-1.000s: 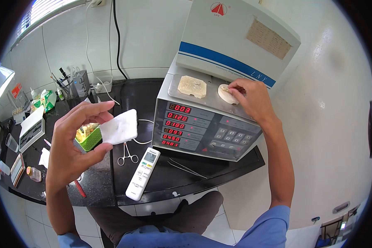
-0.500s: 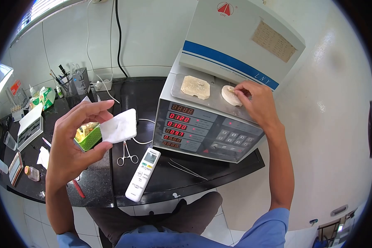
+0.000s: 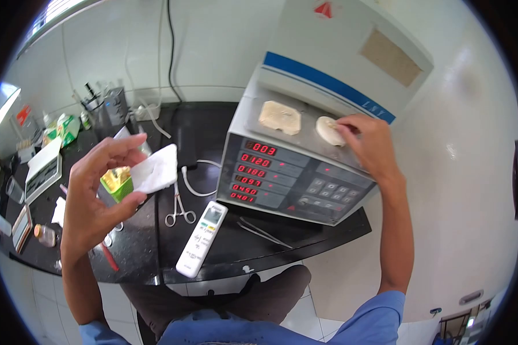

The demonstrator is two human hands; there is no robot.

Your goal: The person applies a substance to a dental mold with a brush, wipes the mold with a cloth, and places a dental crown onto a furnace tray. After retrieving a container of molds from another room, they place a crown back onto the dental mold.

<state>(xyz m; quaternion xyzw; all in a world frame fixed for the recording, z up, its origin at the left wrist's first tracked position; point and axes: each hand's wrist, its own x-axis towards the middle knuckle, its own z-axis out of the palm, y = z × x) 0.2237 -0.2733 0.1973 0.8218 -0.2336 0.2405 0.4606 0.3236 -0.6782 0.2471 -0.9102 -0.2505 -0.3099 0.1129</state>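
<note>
As the left hand point(image 3: 98, 198) pinches the pad point(image 3: 155, 168), it points rightward.

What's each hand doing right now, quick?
Left hand: closed on a white pad, pinched between thumb and fingers.
Right hand: fingertips on a round pale disc atop the benchtop machine; whether it grips cannot be told.
</note>
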